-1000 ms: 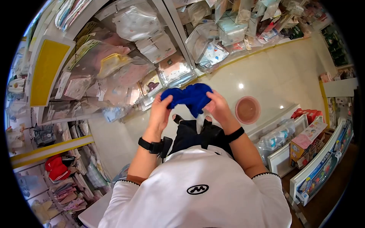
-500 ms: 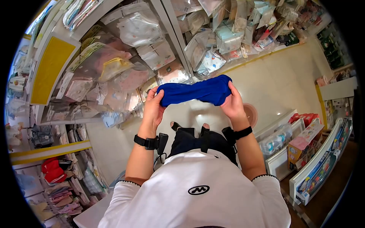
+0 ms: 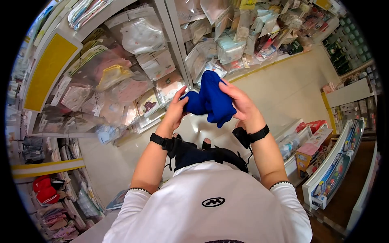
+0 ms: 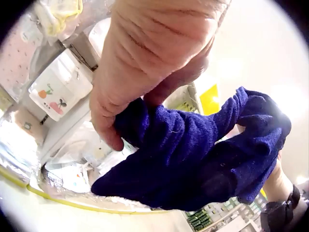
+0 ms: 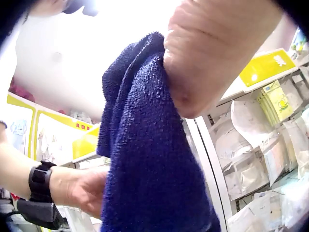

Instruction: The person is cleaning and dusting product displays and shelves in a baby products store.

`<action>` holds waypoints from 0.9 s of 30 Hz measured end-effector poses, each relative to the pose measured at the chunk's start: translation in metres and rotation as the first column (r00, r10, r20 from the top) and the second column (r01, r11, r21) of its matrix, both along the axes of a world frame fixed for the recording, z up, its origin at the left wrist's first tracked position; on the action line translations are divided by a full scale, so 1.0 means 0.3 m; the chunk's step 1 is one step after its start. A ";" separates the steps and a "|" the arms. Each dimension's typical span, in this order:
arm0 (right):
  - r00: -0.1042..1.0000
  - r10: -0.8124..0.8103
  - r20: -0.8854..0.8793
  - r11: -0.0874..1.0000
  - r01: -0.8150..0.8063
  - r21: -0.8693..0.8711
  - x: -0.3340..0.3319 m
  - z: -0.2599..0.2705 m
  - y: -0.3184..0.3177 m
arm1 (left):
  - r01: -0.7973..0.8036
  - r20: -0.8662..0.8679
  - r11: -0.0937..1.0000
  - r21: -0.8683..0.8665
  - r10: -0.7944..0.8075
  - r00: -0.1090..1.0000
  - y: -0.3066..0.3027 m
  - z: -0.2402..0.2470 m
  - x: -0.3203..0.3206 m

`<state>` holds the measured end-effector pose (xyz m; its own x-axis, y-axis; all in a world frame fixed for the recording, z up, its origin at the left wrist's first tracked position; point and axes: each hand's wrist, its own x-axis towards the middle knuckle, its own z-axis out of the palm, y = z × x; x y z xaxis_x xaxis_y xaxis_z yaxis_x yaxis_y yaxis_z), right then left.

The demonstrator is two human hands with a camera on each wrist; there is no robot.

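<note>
A bunched blue cloth (image 3: 210, 99) is held in the air between both hands, above the pale floor (image 3: 283, 89). Its left end is gripped by the left hand (image 3: 175, 110), whose fingers are curled round the fabric. Its upper fold is pinched by the right hand (image 3: 243, 106), with thumb and fingers closed on it. Shelves of bagged goods (image 3: 133, 77) are seen just beyond.

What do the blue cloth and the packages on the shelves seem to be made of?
The blue cloth looks like terry or similar towel fabric, matte: small fuzzy loops cover its surface and it folds softly. The packages are probably clear plastic film, glossy: they shine and their contents show through.
</note>
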<state>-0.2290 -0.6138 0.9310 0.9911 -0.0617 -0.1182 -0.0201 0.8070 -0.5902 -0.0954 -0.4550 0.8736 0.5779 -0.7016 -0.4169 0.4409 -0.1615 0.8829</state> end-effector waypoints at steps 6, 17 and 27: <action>0.996 0.088 -0.034 0.986 -0.092 -0.139 0.007 0.039 -0.025 | 0.332 -0.067 0.867 -0.372 -0.382 0.922 -0.041 0.027 -0.049; 0.943 -0.288 -0.164 0.725 0.103 -0.681 -0.001 0.013 -0.241 | 0.159 -0.376 0.870 -0.466 -0.358 0.855 -0.071 0.126 -0.092; 0.512 -0.842 0.169 0.238 0.635 -0.735 -0.119 -0.211 -0.083 | -0.041 -0.412 0.882 -0.469 -0.178 0.894 -0.161 0.089 -0.060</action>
